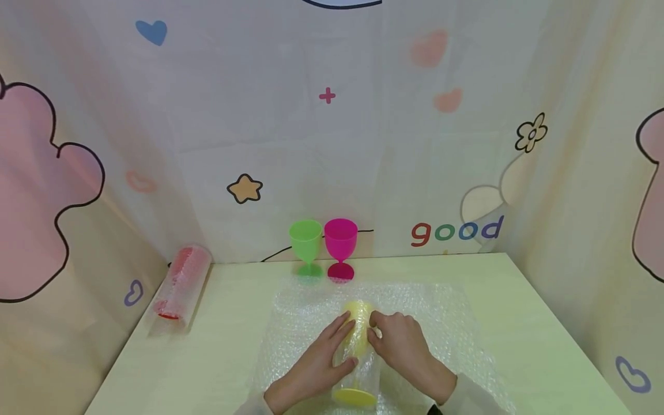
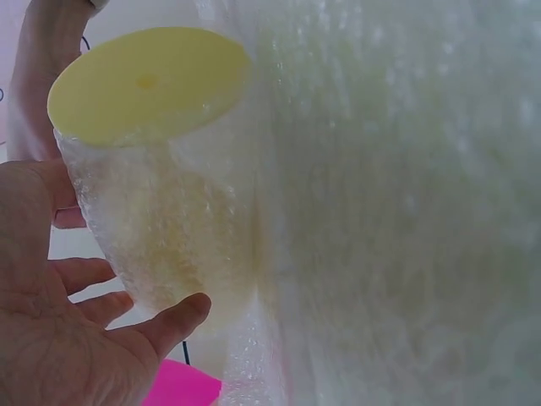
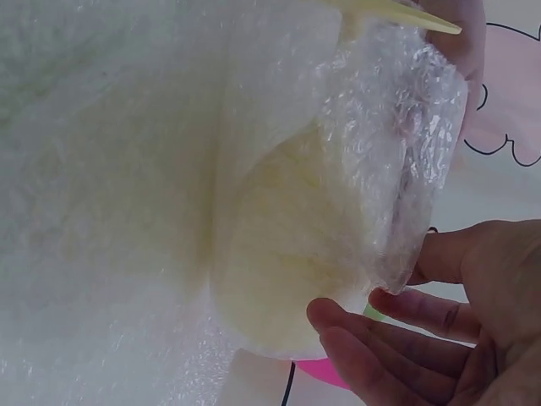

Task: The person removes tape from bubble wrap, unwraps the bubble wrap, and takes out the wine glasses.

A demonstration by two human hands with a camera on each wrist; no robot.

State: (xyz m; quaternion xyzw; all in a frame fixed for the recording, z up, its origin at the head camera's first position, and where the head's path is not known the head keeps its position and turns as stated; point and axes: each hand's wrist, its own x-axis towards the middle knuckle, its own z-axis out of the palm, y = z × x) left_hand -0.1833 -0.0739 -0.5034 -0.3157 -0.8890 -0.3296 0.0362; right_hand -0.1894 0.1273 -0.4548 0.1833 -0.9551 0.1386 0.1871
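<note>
Nearest to the camera, at the bottom edge of the head view, pale sleeves (image 1: pixel 473 397), and just beyond them the left hand (image 1: pixel 321 360) and the right hand (image 1: pixel 402 340), one on each side of a yellow goblet (image 1: pixel 358 341). For this goblet, a place lying on its side at the middle of the near part of the tabletop (image 1: pixel 544 346), with foot (image 1: pixel 355 397) toward the person and bowl pointing away, bubble wrap (image 1: pixel 441 311) around it and a wide part of the wrap spread flat underneath. On the left, fingers rather straight, resting against the side of the wrapped goblet, thumb laid over the top. On the right, fingers bent, with the edge of the bubble wrap pinched between thumb and forefinger. Near the back edge, behind the spread wrap, a green goblet (image 1: pixel 306 239) and a magenta goblet (image 1: pixel 340 239), both upright and just beside each other. Well apart from them, toward the far left corner, a red object (image 1: pixel 180 279) lying slantwise, also rolled in bubble wrap. Behind everything, a pale curtain (image 1: pixel 290 86) with a printed star (image 1: pixel 245 188) and the colourful word "good" (image 1: pixel 457 230).
</note>
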